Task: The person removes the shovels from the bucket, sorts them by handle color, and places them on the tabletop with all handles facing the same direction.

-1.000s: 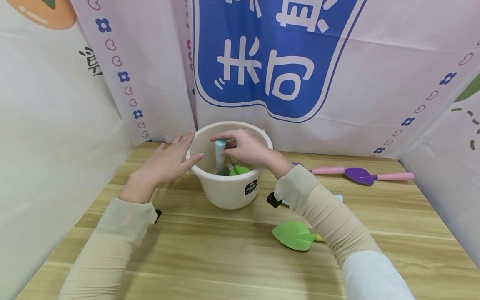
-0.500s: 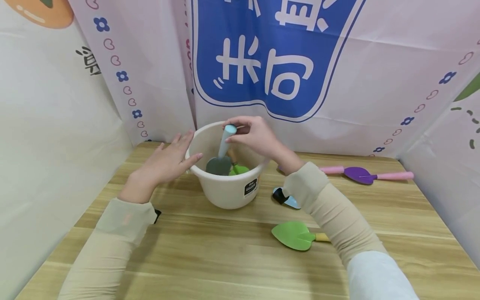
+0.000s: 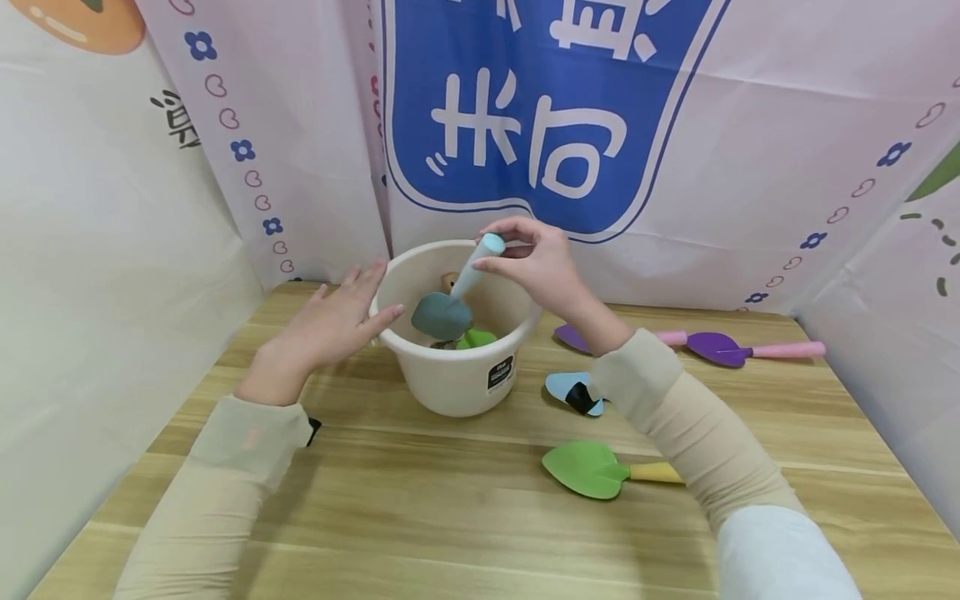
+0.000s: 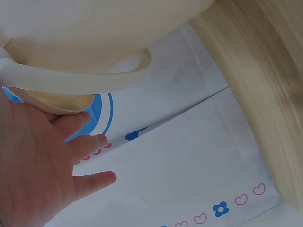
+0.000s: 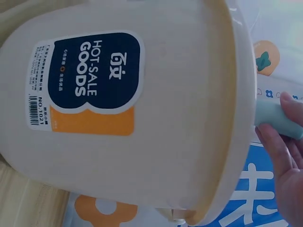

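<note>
A white bucket [image 3: 453, 387] stands on the wooden table. My right hand [image 3: 543, 262] pinches the light blue handle of a small garden trowel [image 3: 442, 315], tilted over the bucket with its blue-grey blade inside the opening. In the right wrist view, thumb and fingers grip that handle [image 5: 274, 116] beyond the bucket's rim. My left hand [image 3: 322, 333] rests at the bucket's left rim with fingers spread, and the left wrist view has it beside the bucket's white carrying handle [image 4: 80, 81]. Lower in the bucket lies a green trowel [image 3: 476, 337], partly hidden.
To the right of the bucket lie a light blue trowel [image 3: 561, 385], partly covered by the wrist camera, and a green trowel [image 3: 587, 469] with a yellow handle. Two purple trowels [image 3: 716, 349] with pink handles lie behind. A printed cloth [image 3: 675, 258] hangs along the back edge.
My right hand has risen and moved right, lifting the blue-handled trowel so its blade has come up from the bottom of the bucket. My left hand has stayed at the rim.
</note>
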Demonstrator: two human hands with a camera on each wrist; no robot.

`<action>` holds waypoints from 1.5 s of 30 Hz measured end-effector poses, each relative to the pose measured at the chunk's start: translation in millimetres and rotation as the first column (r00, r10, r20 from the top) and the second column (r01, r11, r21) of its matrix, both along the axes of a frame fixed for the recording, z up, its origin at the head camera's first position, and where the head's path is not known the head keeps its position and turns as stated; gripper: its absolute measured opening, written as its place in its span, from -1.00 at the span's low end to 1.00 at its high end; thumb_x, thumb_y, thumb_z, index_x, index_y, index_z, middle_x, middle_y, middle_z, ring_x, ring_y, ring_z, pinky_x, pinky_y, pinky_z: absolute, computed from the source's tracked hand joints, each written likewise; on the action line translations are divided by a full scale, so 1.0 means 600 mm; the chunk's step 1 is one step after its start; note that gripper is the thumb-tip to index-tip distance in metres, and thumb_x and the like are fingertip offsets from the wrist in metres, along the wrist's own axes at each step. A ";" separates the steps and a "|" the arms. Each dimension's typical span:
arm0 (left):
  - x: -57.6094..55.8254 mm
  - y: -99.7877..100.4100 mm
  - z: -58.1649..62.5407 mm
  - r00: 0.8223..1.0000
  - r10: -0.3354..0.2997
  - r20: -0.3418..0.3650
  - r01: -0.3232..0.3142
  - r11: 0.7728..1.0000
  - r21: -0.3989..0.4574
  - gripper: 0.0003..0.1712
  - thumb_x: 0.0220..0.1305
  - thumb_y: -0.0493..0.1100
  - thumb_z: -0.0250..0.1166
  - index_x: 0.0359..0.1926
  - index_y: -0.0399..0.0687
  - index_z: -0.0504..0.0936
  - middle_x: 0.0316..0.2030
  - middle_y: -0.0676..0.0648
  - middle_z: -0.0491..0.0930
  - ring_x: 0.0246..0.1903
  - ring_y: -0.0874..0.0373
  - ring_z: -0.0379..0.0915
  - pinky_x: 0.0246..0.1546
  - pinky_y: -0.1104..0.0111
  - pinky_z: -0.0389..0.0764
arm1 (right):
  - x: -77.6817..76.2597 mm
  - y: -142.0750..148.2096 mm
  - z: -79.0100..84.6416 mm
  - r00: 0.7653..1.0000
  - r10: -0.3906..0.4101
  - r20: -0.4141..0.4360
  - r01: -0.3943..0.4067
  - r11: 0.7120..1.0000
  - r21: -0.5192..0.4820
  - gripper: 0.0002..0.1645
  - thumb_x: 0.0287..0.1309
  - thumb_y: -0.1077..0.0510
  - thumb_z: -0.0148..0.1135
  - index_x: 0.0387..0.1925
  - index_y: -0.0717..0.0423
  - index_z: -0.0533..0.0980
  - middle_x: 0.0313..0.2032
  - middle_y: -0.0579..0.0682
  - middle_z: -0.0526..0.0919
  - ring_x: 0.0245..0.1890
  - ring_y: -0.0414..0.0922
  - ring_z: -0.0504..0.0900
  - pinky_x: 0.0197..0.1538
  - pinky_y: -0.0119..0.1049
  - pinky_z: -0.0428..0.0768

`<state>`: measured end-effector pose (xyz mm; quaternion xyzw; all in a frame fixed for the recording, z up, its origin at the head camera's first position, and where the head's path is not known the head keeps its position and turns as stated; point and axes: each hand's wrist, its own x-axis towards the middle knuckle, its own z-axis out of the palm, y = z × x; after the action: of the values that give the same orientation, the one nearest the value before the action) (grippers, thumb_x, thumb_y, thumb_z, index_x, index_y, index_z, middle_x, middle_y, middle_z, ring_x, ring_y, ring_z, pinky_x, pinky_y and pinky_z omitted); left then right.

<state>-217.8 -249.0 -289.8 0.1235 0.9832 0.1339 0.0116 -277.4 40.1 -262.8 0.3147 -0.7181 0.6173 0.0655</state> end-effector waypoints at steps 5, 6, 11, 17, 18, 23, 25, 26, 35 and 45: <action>-0.001 0.002 0.001 1.000 0.002 0.004 -0.002 1.000 0.003 0.01 0.55 0.40 -0.21 0.64 -0.16 -0.27 0.60 -0.28 -0.19 0.57 -0.28 -0.36 0.45 -0.32 -0.27 | 0.006 0.023 0.000 0.989 -0.031 0.145 0.041 0.997 -0.070 -0.59 0.14 0.34 0.50 0.01 0.37 0.59 -0.01 0.22 0.71 -0.16 -0.05 0.75 0.02 -0.23 0.71; -0.001 0.002 0.001 1.000 0.003 0.004 -0.003 1.000 0.003 0.00 0.56 0.39 -0.20 0.64 -0.16 -0.27 0.60 -0.28 -0.19 0.57 -0.29 -0.36 0.45 -0.33 -0.27 | 0.008 0.028 0.000 0.984 -0.033 0.177 0.049 0.995 -0.088 -0.60 0.13 0.34 0.49 0.00 0.35 0.59 0.00 0.22 0.70 -0.16 -0.05 0.74 0.01 -0.23 0.72; -0.002 0.001 -0.001 1.000 0.002 -0.001 -0.002 1.000 0.004 -0.01 0.56 0.38 -0.20 0.64 -0.17 -0.25 0.60 -0.28 -0.18 0.57 -0.28 -0.35 0.45 -0.33 -0.27 | 0.011 0.049 0.003 0.959 -0.013 0.285 0.071 0.978 -0.195 -0.67 0.14 0.41 0.45 -0.05 0.30 0.58 -0.12 0.07 0.74 -0.19 -0.10 0.76 -0.06 -0.23 0.74; -0.002 0.001 -0.001 1.000 0.004 -0.001 -0.004 1.000 0.003 0.01 0.55 0.40 -0.22 0.64 -0.18 -0.25 0.61 -0.27 -0.19 0.57 -0.27 -0.37 0.45 -0.32 -0.27 | 0.014 0.075 0.003 0.949 -0.022 0.314 0.105 0.962 -0.251 -0.73 0.19 0.42 0.40 -0.10 0.21 0.58 -0.25 -0.03 0.74 -0.25 -0.14 0.75 -0.09 -0.25 0.74; -0.002 0.001 -0.001 1.000 0.003 -0.002 -0.003 1.000 0.004 0.00 0.56 0.39 -0.21 0.64 -0.19 -0.25 0.61 -0.27 -0.19 0.57 -0.27 -0.37 0.45 -0.33 -0.27 | 0.014 0.079 0.003 0.949 -0.030 0.315 0.116 0.960 -0.257 -0.74 0.20 0.42 0.40 -0.09 0.22 0.58 -0.26 -0.04 0.73 -0.25 -0.14 0.74 -0.10 -0.25 0.74; -0.003 0.001 -0.001 1.000 -0.001 -0.008 0.001 1.000 -0.003 0.02 0.55 0.42 -0.23 0.64 -0.20 -0.24 0.60 -0.28 -0.18 0.57 -0.28 -0.36 0.45 -0.33 -0.25 | 0.016 0.101 0.007 0.946 -0.023 0.325 0.136 0.934 -0.330 -0.77 0.23 0.44 0.36 -0.10 0.26 0.55 -0.25 -0.02 0.71 -0.22 -0.13 0.72 -0.10 -0.28 0.74; -0.003 0.001 -0.001 1.000 -0.001 -0.009 0.001 1.000 -0.005 0.03 0.53 0.44 -0.25 0.64 -0.20 -0.24 0.60 -0.29 -0.17 0.57 -0.29 -0.35 0.45 -0.33 -0.25 | 0.018 0.109 0.008 0.945 -0.014 0.327 0.139 0.921 -0.364 -0.78 0.24 0.44 0.34 -0.10 0.26 0.55 -0.23 -0.01 0.72 -0.20 -0.12 0.72 -0.08 -0.27 0.73; -0.003 0.001 -0.001 1.000 -0.001 -0.010 0.001 1.000 -0.005 0.03 0.54 0.43 -0.25 0.64 -0.20 -0.24 0.60 -0.29 -0.17 0.57 -0.29 -0.35 0.45 -0.33 -0.25 | 0.018 0.114 0.008 0.945 -0.012 0.327 0.143 0.914 -0.379 -0.78 0.24 0.44 0.34 -0.10 0.27 0.55 -0.23 -0.01 0.72 -0.20 -0.11 0.72 -0.08 -0.26 0.73; 0.001 0.002 0.000 1.000 -0.001 -0.005 0.001 1.000 0.003 -0.01 0.57 0.37 -0.19 0.64 -0.19 -0.26 0.60 -0.28 -0.19 0.57 -0.29 -0.37 0.45 -0.32 -0.27 | 0.031 0.149 0.010 0.919 0.003 0.395 0.222 0.823 -0.522 -0.75 0.20 0.38 0.42 -0.12 0.32 0.55 -0.20 0.08 0.66 -0.20 -0.10 0.74 -0.03 -0.24 0.71; 0.003 0.001 0.001 1.000 -0.001 -0.011 0.002 1.000 0.009 0.03 0.53 0.44 -0.24 0.64 -0.18 -0.25 0.60 -0.27 -0.19 0.57 -0.28 -0.37 0.46 -0.31 -0.27 | 0.038 0.203 0.013 0.879 0.088 0.468 0.284 0.692 -0.663 -0.80 0.19 0.40 0.43 -0.21 0.32 0.55 -0.19 0.12 0.62 -0.30 -0.07 0.71 -0.01 -0.26 0.70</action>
<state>-216.1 -248.3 -289.1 0.1251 0.9825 0.1377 0.0055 -254.7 162.0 -255.2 0.0668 -0.4311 0.8988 0.0428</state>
